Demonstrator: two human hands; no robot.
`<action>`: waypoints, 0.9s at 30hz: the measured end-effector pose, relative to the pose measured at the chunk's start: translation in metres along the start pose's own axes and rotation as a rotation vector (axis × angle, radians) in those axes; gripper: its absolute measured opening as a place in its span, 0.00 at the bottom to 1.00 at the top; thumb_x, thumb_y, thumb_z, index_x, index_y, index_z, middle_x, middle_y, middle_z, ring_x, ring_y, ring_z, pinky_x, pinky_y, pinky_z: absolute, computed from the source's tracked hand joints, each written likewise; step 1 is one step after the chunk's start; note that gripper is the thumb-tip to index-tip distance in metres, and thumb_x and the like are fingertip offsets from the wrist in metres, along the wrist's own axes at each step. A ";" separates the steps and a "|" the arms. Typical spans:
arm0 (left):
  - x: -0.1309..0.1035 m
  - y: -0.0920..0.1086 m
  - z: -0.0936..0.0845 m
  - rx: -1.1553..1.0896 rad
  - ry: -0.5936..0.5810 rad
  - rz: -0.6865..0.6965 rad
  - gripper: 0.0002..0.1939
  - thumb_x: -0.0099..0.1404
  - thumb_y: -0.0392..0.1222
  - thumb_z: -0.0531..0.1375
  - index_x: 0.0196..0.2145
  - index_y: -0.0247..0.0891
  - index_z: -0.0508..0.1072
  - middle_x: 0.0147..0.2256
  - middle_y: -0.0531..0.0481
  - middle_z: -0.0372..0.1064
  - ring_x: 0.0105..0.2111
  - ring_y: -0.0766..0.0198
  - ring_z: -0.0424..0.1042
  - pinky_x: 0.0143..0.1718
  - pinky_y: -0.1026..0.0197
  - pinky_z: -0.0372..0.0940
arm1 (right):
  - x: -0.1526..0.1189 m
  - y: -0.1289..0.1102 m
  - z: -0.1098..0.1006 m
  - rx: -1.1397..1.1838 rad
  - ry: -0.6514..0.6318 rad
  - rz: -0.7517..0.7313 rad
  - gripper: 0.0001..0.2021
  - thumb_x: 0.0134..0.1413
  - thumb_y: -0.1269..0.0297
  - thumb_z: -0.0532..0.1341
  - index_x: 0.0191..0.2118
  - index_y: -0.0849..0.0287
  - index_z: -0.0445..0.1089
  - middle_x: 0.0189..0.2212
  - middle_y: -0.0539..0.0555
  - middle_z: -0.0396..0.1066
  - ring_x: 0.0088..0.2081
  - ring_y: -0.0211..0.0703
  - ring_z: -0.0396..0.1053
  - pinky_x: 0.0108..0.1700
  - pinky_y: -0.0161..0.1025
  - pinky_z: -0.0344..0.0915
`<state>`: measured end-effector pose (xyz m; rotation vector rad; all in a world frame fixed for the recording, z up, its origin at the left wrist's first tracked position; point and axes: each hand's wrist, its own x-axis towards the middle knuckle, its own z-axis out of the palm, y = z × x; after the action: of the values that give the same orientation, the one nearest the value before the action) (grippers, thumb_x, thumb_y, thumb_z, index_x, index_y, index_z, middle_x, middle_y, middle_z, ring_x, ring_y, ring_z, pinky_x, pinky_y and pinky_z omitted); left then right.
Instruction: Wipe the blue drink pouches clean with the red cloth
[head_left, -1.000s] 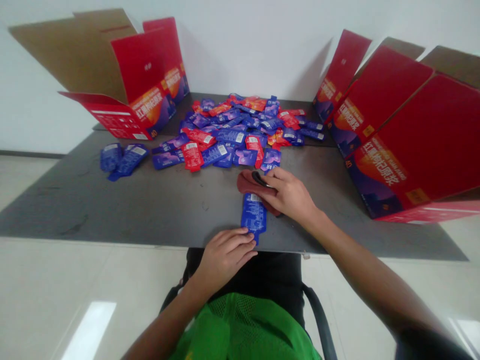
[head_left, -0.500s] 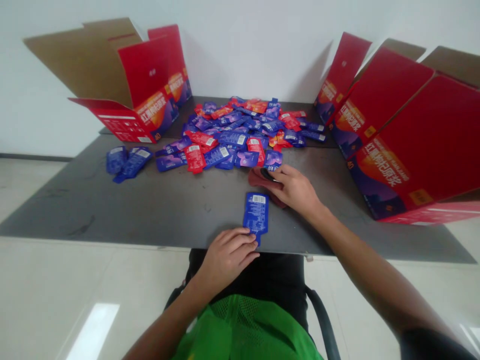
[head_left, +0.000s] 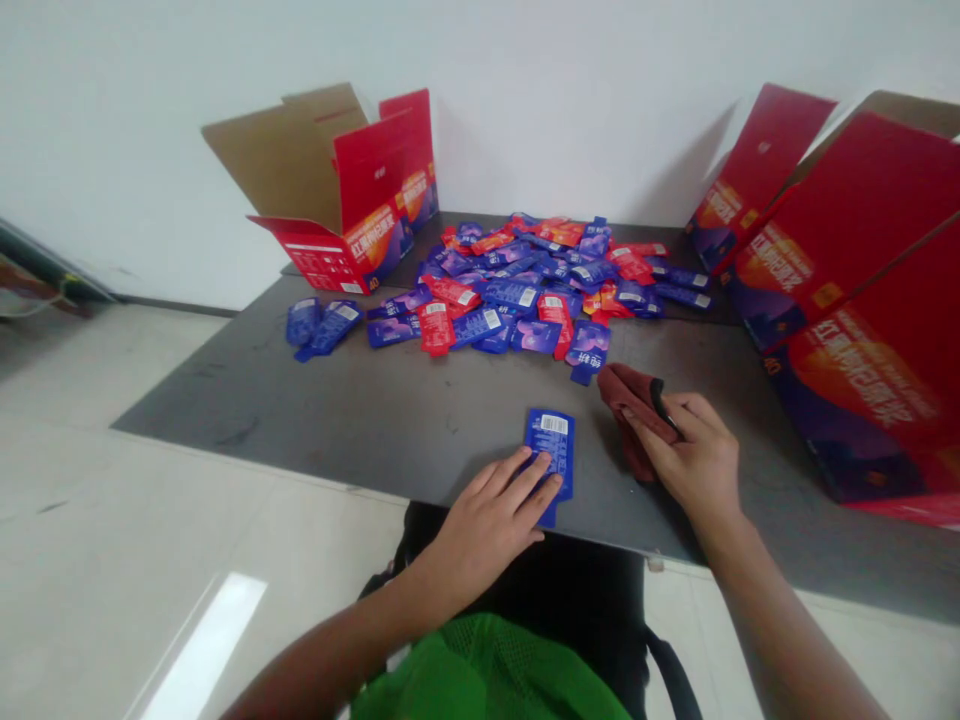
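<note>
A blue spouted pouch, barcode label up, lies near the table's front edge. My left hand rests on its lower half, fingers stretched out and flat, covering part of the printing. To the right, my right hand is closed around a folded brown cloth. A black edge or strip shows at the cloth by my fingers; I cannot make out what it is. The cloth is apart from the blue pouch. Just beyond the cloth, a purple-blue pouch lies at the front of the pile.
Behind lies a heap of blue, red and orange pouches. A few blue pouches lie apart at the left. An open red carton stands at back left, and more red cartons along the right. A wall is behind the grey table.
My right hand has moved right with the cloth, away from the pile. My left hand has slid farther up over the pouch. The camera view has turned.
</note>
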<state>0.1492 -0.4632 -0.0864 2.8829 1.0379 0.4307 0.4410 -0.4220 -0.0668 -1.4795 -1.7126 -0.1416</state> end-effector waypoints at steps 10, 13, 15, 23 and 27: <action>-0.029 -0.036 -0.009 -0.052 0.255 0.005 0.09 0.75 0.43 0.60 0.49 0.42 0.77 0.49 0.50 0.80 0.51 0.63 0.76 0.53 0.55 0.61 | -0.002 0.007 0.000 -0.017 0.017 0.045 0.12 0.61 0.55 0.67 0.43 0.58 0.78 0.37 0.53 0.72 0.36 0.43 0.72 0.38 0.38 0.67; -0.035 -0.066 -0.030 -0.072 0.358 -0.125 0.10 0.77 0.42 0.55 0.48 0.41 0.77 0.45 0.50 0.81 0.43 0.64 0.79 0.50 0.57 0.64 | -0.002 0.007 0.001 -0.002 0.021 0.044 0.13 0.62 0.53 0.66 0.41 0.58 0.77 0.37 0.53 0.72 0.37 0.44 0.73 0.39 0.39 0.67; -0.039 -0.094 -0.051 -0.119 0.473 -0.369 0.12 0.77 0.45 0.55 0.47 0.40 0.77 0.38 0.50 0.81 0.34 0.63 0.79 0.40 0.61 0.67 | -0.002 0.008 0.001 0.000 0.017 0.049 0.14 0.62 0.52 0.66 0.41 0.58 0.77 0.38 0.54 0.73 0.38 0.45 0.73 0.39 0.40 0.68; -0.039 -0.233 -0.117 -1.017 1.064 -0.980 0.11 0.74 0.49 0.60 0.44 0.39 0.74 0.28 0.54 0.75 0.22 0.68 0.74 0.19 0.72 0.61 | -0.002 0.012 -0.002 0.019 -0.001 0.082 0.15 0.61 0.48 0.65 0.41 0.55 0.76 0.38 0.54 0.72 0.37 0.48 0.73 0.40 0.43 0.69; -0.032 -0.274 -0.119 -1.249 1.158 -1.106 0.07 0.76 0.42 0.57 0.43 0.37 0.71 0.28 0.52 0.75 0.24 0.69 0.76 0.20 0.75 0.63 | -0.001 0.011 -0.002 0.036 -0.012 0.096 0.16 0.61 0.46 0.64 0.41 0.55 0.76 0.37 0.54 0.72 0.37 0.50 0.73 0.39 0.44 0.68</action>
<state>-0.0764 -0.2770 -0.0176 0.6475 1.3821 1.7416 0.4509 -0.4205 -0.0709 -1.5353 -1.6420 -0.0507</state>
